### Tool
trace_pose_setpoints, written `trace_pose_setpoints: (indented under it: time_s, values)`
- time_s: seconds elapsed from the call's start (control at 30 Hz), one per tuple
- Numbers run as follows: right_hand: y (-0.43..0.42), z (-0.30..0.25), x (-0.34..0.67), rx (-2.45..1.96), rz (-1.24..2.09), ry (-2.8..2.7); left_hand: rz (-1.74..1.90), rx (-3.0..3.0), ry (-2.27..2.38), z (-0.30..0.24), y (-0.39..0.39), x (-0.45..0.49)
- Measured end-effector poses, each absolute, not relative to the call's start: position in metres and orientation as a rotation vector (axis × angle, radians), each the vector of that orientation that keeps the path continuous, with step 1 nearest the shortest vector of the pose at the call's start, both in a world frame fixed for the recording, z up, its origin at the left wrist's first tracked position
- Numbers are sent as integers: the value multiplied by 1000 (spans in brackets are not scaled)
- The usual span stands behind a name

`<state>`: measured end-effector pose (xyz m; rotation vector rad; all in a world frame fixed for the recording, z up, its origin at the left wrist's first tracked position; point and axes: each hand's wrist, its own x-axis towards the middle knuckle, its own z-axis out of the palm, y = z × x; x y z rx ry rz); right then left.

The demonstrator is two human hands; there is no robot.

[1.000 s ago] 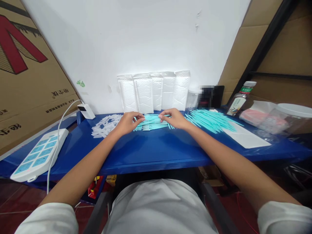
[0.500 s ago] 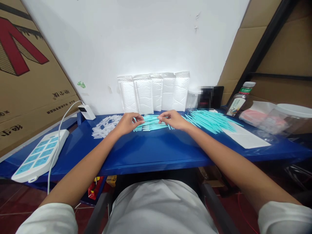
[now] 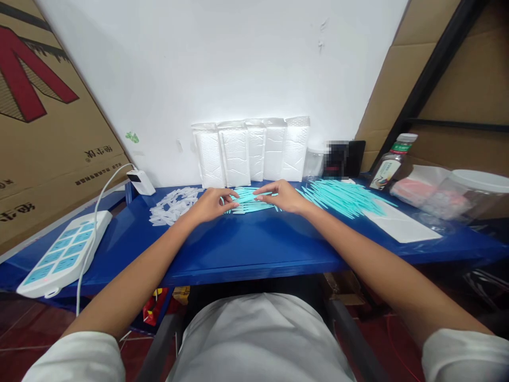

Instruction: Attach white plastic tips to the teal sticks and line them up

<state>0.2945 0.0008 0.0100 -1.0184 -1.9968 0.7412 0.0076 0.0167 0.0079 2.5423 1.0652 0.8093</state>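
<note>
Slender turquoise sticks lie side by side in a flat row on the blue table, between my two hands. My left hand rests at the row's left end, thumb and fingers apart around the stick ends. At the right end is my right hand, its index finger stretched over the sticks and its thumb below. I see no stick lifted in either hand. A larger loose pile of the same turquoise sticks is to the right. Left of my left hand lies a heap of small whitish translucent pieces.
White padded mailers lean on the wall behind the row. At left are a power strip and a small white device. A bottle, a clear jar and a white sheet stand or lie at right.
My left hand has moved slightly right and down, its thumb and fingertips parting. My right hand's fingers have shifted a little left over the row, with the index finger straighter.
</note>
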Motion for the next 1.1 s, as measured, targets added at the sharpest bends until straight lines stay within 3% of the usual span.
trace_pose_setpoints:
  time_s: [0.27, 0.5, 1.1]
  values:
    - [4, 5, 292, -964, 730, -2029, 804, 2771, 1039, 8, 14, 9]
    - [14, 0, 299, -1064, 457, -2013, 715, 2907, 1151, 7, 22, 0]
    - [15, 3, 305, -1073, 349, -2021, 535, 2889, 1271, 0, 37, -14]
